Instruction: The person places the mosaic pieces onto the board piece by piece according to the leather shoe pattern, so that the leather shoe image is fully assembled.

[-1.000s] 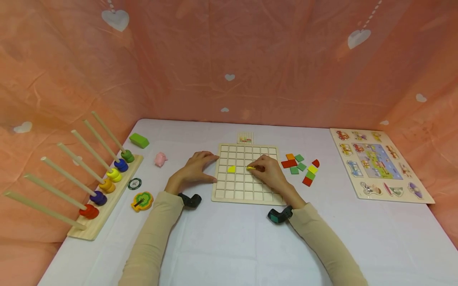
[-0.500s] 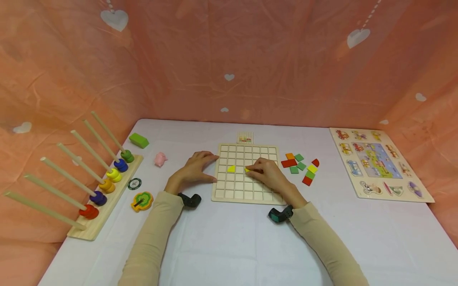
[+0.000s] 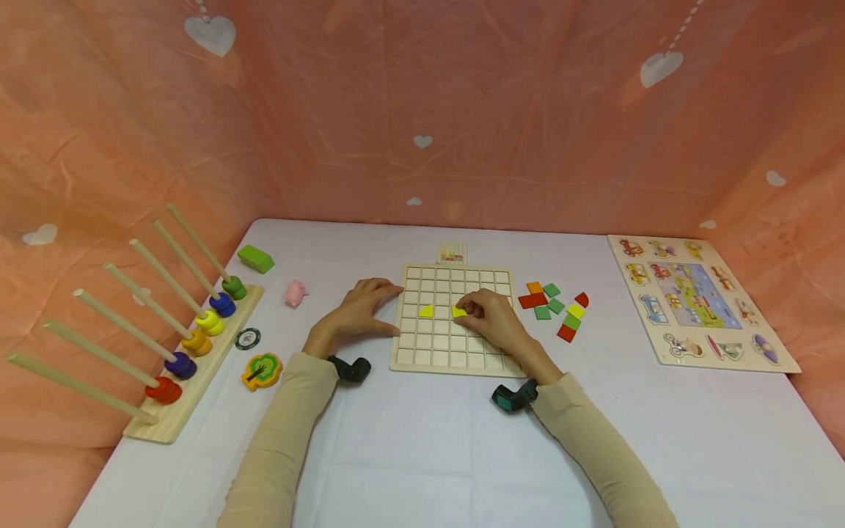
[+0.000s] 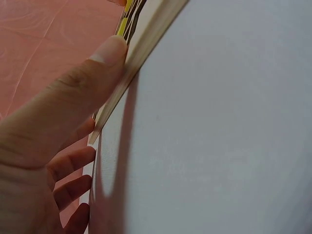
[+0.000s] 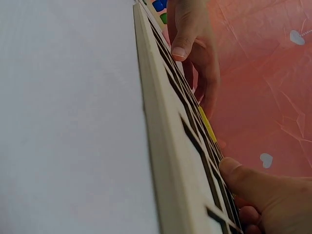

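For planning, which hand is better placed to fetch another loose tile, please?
Probably the right hand, once its yellow tile is set: loose tiles lie nearer it; the left hand touches the left edge of the board.

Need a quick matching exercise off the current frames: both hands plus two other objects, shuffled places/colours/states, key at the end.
Column 1
1. left hand
2. right hand
3. pig figure
4. picture puzzle board

Column 2
A. pink
B. at the left edge of the grid board
C. towards the right end of the table
D. pinching a yellow tile

Pairs: 1-B; 2-D; 3-A; 4-C
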`<state>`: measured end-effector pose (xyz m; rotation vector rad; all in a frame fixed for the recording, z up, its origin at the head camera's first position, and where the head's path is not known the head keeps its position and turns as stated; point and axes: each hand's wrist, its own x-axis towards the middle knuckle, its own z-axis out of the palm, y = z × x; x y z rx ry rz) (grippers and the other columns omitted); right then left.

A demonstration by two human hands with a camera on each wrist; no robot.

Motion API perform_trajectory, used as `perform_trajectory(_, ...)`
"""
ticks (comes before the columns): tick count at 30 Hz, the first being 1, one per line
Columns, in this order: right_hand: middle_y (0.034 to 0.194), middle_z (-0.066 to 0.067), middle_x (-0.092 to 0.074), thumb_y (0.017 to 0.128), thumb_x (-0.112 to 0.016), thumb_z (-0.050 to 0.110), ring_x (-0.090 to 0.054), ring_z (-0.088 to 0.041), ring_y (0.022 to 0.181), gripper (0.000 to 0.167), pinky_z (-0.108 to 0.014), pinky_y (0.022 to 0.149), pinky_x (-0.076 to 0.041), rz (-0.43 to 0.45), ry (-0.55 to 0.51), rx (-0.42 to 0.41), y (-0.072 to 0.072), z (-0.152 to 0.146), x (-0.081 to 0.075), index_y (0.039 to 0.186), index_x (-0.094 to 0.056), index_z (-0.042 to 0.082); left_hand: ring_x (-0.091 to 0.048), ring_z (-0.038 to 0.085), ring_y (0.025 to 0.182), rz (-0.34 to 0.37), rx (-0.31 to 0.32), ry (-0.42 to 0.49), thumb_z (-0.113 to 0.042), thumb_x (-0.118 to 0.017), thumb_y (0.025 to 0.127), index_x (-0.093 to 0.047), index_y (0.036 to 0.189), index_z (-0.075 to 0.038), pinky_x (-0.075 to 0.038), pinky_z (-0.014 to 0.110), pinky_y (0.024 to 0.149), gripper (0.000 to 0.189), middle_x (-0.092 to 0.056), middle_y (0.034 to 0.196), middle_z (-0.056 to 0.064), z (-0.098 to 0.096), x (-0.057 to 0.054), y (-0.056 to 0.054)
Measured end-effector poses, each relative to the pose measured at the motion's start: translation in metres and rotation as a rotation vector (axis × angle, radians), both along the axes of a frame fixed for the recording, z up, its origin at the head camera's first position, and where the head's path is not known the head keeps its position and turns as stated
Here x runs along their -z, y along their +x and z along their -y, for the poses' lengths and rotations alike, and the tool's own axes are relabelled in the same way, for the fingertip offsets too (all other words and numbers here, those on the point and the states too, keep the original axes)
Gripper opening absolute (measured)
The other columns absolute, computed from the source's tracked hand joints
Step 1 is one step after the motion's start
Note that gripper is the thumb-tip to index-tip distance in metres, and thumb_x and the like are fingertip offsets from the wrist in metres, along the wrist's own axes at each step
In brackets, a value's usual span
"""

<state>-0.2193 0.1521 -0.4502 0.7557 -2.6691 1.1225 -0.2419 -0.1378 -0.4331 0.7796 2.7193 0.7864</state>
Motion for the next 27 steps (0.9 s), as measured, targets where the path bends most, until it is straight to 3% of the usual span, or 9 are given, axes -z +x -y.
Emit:
perform_trajectory(17,0.085,-0.004,-0.064,0.082,-0.071,0.011,-0.052,-0.013,0.07,0.017,-0.023,0.061,-0.043,0.022,-0.026,-0.007,-0.0005,0.0015,-0.0015,0.097,-0.072,0.004,-0.024,0.029,0.133,0.001,-0.002,0.013,-0.039,-0.079,0.072,-0.043,0.14,-0.015,-0.021,0.049,0.107,0.081,-0.035,0.142,0.011,0.0008,0.0031,-0.0012)
perform_trajectory(27,0.084,-0.005,-0.063,0.082,-0.071,0.012,-0.053,-0.013,0.071,0.017,-0.024,0.062,-0.045,-0.046,0.046,-0.009,0.0014,0.0061,-0.0059,0.096,-0.071,0.003,-0.023,0.029,0.133,0.003,0.001,0.019,-0.04,-0.079,0.072,-0.042,0.141,-0.015,-0.02,0.05,0.107,0.082,-0.033,0.144,0.012,0.0006,0.0014,0.0)
